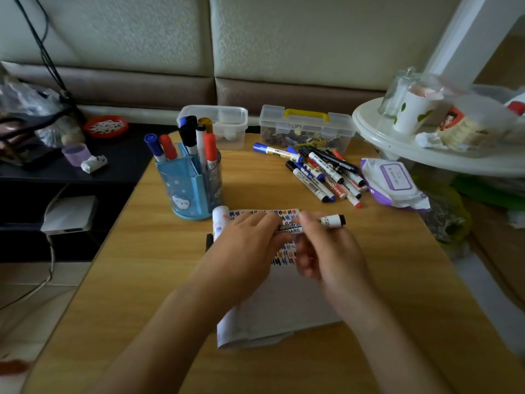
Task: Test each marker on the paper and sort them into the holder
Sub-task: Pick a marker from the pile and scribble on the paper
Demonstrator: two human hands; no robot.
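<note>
While one marker (pixel 329 220) is held, capped markers (pixel 210 149) occupy the holder (pixel 184 189).

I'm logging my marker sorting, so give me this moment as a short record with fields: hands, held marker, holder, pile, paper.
held: white marker with black end, horizontal over the white paper sheet
left hand: grips its left part
right hand: pinches it near the black end
holder: blue plastic pen holder, capped markers standing inside
pile: loose markers lying on the wooden table
paper: coloured scribbles at its far end
</note>
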